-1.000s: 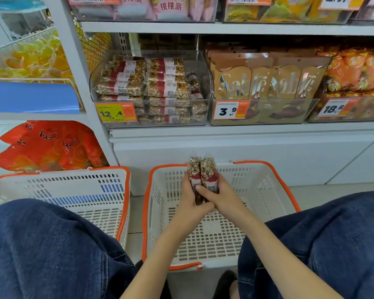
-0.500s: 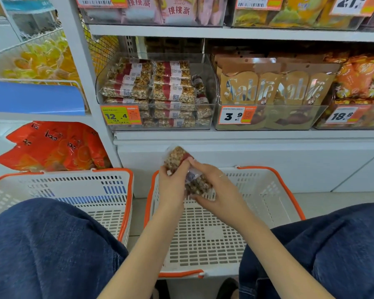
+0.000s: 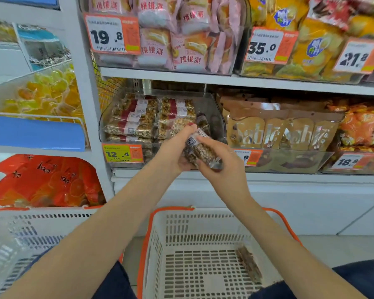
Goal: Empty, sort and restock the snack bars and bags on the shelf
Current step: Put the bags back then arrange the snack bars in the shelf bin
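White shop shelf (image 3: 225, 82) at 12 o'clock. Both hands, left (image 3: 175, 152) and right (image 3: 221, 167), fingers curled round clear-wrapped nut bars (image 3: 200, 148), just before clear bin of stacked bars (image 3: 151, 119). White orange-rimmed basket (image 3: 160, 244) at 6 o'clock.

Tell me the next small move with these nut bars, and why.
Probably carry the bars forward into the clear bin. Both hands, left and right, hold them just before its front, and free room shows at the bin's right, beside the stacks.
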The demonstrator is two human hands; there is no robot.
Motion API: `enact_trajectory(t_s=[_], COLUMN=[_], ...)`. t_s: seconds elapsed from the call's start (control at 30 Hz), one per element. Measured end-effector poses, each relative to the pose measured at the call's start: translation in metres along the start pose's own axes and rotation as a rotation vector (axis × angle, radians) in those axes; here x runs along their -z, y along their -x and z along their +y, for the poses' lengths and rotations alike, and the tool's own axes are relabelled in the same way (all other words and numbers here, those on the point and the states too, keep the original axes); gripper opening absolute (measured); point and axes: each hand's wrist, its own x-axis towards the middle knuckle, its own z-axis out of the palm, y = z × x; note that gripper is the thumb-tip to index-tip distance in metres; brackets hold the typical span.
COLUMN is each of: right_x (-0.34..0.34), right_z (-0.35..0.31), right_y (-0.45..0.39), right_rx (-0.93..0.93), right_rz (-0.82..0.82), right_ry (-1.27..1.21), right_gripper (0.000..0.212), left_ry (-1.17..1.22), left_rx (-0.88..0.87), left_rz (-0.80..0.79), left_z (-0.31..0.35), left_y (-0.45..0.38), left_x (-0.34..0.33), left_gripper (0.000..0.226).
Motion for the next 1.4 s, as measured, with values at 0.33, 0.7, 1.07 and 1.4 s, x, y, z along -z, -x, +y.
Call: enact_trajectory(t_s=[0.33,0.7,1.07,1.4], right_x=[0.024,-0.047,-0.074,-0.046], right_z=[0.014,0.066,0.1,0.078], right_y=[-0.084,-0.164,-0.192,-0.203], right_rx=[-0.179,-0.311,-0.426,-0.258], right_rz=[0.218,0.178,-0.114,-0.352], right_ry=[0.177,0.516,0.656,1.055], right_gripper=[0.044,0.045,0.053,0.044], left_ry=[-0.557,-1.729,-1.761,-1.77], left_rx=[-0.394,-0.914,-0.849,-0.873], left_rz=[0.148,0.225,0.219,0.212], left_z=[0.02,0.006,0.005,0.003], left_y=[-0.037,-0.066,-0.079,-0.08], left_x=[0.023,0.046,0.05,0.054], left_gripper=[0.02,0.056,0.063,0.067])
